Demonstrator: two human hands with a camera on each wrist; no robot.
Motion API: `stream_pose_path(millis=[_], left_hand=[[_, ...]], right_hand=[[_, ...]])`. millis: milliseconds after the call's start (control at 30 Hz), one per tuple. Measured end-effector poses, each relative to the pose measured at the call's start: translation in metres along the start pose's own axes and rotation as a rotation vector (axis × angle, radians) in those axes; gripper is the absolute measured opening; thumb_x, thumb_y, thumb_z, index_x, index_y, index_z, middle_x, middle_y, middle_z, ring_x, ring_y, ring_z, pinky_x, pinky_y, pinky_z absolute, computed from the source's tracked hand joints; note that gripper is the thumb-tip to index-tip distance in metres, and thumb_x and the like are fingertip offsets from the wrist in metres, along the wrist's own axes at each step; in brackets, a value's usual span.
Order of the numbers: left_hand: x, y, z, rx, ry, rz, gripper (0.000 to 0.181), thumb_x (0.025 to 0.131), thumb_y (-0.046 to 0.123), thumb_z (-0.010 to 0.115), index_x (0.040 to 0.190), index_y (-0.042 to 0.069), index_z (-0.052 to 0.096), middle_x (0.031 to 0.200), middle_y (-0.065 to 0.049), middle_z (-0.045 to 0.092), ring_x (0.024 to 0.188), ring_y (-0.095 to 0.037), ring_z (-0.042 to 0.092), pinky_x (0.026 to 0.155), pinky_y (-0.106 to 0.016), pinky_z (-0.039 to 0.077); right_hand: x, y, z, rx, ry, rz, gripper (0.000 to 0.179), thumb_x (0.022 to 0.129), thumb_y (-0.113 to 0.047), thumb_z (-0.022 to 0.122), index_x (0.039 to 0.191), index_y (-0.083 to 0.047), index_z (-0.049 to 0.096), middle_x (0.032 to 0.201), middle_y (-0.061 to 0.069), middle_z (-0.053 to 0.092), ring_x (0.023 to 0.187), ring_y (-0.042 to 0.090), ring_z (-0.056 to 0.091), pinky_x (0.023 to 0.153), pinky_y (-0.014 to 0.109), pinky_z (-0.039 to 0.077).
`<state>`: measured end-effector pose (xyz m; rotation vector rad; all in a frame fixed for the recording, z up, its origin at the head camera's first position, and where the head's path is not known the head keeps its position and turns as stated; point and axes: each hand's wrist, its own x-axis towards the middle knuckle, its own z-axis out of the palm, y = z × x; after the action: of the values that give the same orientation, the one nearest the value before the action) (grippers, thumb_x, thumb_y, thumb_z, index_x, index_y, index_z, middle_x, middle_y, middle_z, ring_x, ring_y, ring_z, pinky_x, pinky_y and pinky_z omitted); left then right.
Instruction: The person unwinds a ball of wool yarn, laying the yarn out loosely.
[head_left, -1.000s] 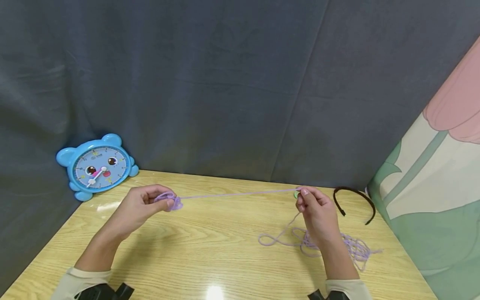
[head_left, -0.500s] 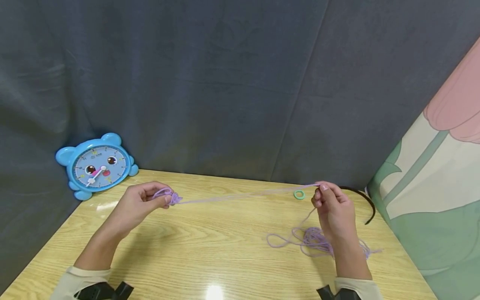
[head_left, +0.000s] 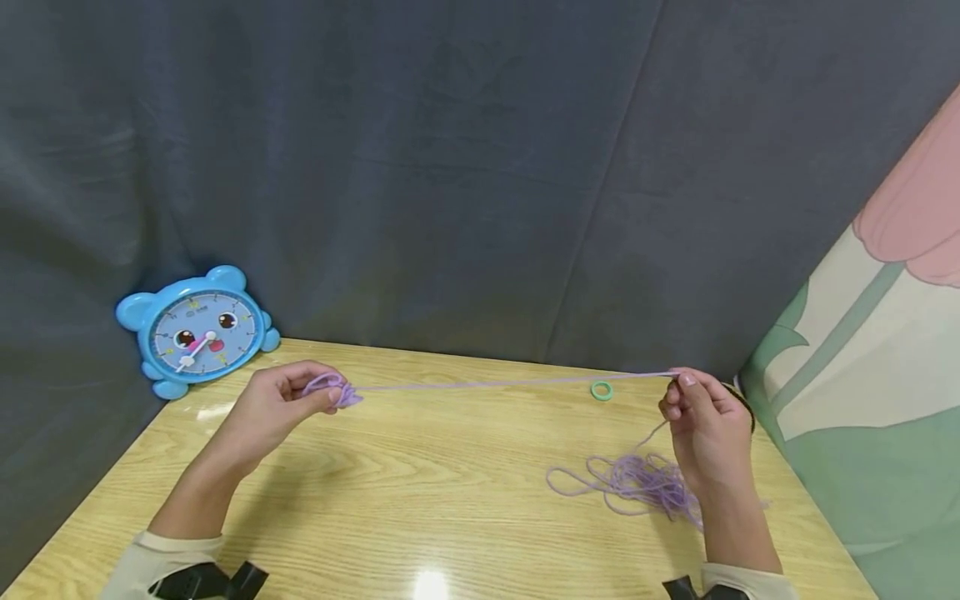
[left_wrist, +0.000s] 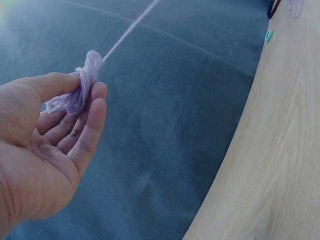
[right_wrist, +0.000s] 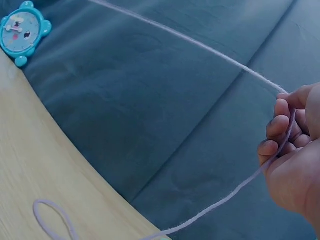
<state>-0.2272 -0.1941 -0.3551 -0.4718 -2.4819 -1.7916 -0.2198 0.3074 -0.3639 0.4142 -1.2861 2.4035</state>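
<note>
My left hand (head_left: 273,412) pinches a small wound bundle of purple yarn (left_wrist: 86,87) between thumb and fingers, with loops sticking out on both sides. From it a single strand (head_left: 487,383) stretches taut across to my right hand (head_left: 708,433), whose thumb and forefinger pinch it. Past that pinch, the strand crosses the curled fingers (right_wrist: 278,126) in the right wrist view and hangs down to the table. There it joins a loose tangle of purple yarn (head_left: 637,482), partly hidden behind my right wrist.
A green ring (head_left: 602,391) lies on the wooden table (head_left: 420,500) below the strand. A black headband (head_left: 744,405) is mostly hidden behind my right hand. At the back left a blue bear-shaped clock (head_left: 202,333) leans against the dark curtain (head_left: 420,183).
My right hand has moved to the right, drawing out a longer strand and covering most of the headband. The strand sagged slightly, then tightened. The left hand stays nearly still.
</note>
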Motion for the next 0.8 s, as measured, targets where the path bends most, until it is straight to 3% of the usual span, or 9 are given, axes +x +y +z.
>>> stream_pose_path(millis=[433, 800], left_hand=[[0.0, -0.001, -0.004, -0.051, 0.01, 0.034, 0.026, 0.102, 0.012, 0.065, 0.119, -0.008, 0.065, 0.099, 0.01, 0.074, 0.09, -0.009, 0.073, 0.082, -0.024, 0.06], [0.0, 0.0, -0.006, -0.07, 0.06, 0.014, 0.015, 0.102, 0.013, 0.065, 0.11, 0.001, 0.066, 0.094, 0.011, 0.074, 0.088, -0.008, 0.074, 0.083, -0.02, 0.06]], right_hand=[[0.003, -0.016, -0.016, 0.135, 0.057, -0.062, 0.027, 0.105, 0.008, 0.045, 0.096, 0.014, 0.07, 0.075, 0.013, 0.066, 0.065, 0.016, 0.059, 0.06, 0.024, 0.048], [0.003, -0.023, -0.023, 0.116, 0.156, -0.067, 0.024, 0.104, 0.007, 0.05, 0.094, 0.014, 0.07, 0.073, 0.014, 0.066, 0.063, 0.017, 0.059, 0.058, 0.025, 0.046]])
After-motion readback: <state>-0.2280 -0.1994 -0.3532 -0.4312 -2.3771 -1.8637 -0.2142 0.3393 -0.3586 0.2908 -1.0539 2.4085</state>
